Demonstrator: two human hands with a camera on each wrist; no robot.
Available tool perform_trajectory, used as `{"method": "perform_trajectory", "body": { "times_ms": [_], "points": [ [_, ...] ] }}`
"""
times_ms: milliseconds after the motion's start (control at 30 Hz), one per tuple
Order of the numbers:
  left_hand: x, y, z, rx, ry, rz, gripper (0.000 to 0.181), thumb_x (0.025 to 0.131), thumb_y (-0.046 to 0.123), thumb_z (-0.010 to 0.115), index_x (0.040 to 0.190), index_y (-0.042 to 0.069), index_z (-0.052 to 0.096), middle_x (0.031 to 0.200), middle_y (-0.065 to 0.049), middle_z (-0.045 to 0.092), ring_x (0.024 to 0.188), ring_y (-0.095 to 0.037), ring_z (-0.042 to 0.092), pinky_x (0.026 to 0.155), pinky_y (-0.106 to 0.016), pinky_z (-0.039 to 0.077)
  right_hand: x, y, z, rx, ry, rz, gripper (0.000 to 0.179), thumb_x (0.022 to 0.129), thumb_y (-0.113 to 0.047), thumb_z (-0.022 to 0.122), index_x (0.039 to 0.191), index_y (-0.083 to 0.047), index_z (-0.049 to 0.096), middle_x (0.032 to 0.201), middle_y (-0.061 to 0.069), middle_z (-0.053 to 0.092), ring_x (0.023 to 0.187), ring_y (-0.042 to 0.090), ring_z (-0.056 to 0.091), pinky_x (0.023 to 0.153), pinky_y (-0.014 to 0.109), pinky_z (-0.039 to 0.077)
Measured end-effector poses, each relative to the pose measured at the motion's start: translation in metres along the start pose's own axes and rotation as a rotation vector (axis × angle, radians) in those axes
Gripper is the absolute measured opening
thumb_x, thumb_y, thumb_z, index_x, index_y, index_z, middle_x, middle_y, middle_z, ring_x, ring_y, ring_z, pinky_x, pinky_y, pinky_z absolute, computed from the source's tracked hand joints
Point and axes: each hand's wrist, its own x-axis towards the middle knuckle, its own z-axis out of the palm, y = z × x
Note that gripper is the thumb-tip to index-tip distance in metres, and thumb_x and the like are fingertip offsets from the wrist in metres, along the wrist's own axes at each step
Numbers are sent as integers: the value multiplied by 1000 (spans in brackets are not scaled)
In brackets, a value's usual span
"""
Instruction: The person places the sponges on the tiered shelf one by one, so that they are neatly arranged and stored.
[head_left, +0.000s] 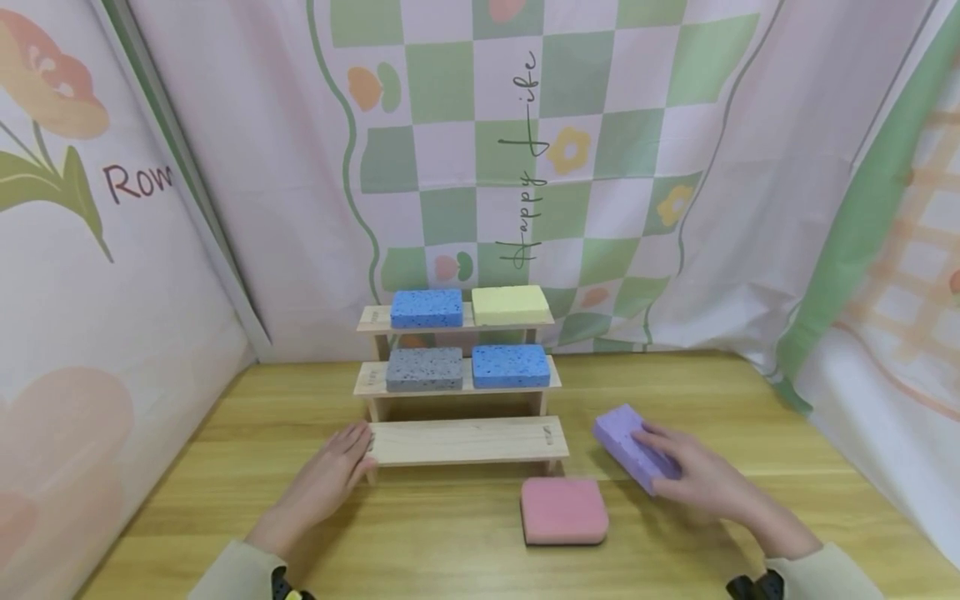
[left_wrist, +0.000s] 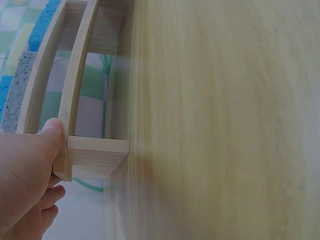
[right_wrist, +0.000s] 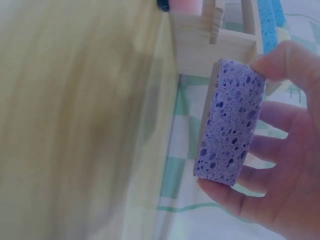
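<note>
My left hand (head_left: 335,461) grips the left end of the lowest step of a three-tier wooden stand (head_left: 465,442). In the left wrist view its thumb lies along the step's edge, with the other fingers curled on the far side. To the right of the stand, my right hand (head_left: 693,471) holds a purple sponge (head_left: 626,442) over the table. The right wrist view shows the sponge's pitted side (right_wrist: 230,122) between thumb and fingertips. A pink sponge (head_left: 564,510) with a dark underside lies on the table in front of the stand's right end.
On the top tier sit a blue sponge (head_left: 427,308) and a pale yellow sponge (head_left: 510,306). The middle tier bears a grey sponge (head_left: 424,369) and another blue sponge (head_left: 511,367). A printed curtain (head_left: 442,158) hangs behind the wood-grain table (head_left: 420,550).
</note>
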Motion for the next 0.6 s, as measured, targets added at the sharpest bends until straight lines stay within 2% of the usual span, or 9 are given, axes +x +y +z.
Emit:
{"method": "perform_trajectory", "body": {
  "times_ms": [67, 300, 600],
  "points": [
    [0, 0, 0, -2, -1, 0, 48, 92, 19, 57, 124, -15, 47, 129, -30, 44, 120, -41, 42, 103, -50, 29, 2, -2, -2, 8, 4, -23, 60, 65, -10, 71, 121, 7, 55, 125, 33, 45, 107, 51, 46, 82, 60, 42],
    [0, 1, -2, -10, -6, 1, 47, 92, 18, 58, 124, -15, 48, 129, -30, 44, 120, -41, 42, 102, -51, 29, 11, -14, -8, 57, -11, -25, 62, 67, -8, 69, 125, 7, 52, 130, 33, 41, 110, 50, 44, 84, 61, 41],
    [0, 1, -3, -9, -13, -2, 47, 92, 18, 57, 124, -15, 48, 130, -29, 44, 121, -40, 42, 103, -50, 29, 26, -33, -12, 80, -45, -72, 62, 70, -7, 68, 129, 3, 51, 135, 26, 40, 113, 45, 44, 82, 54, 46]
  ]
}}
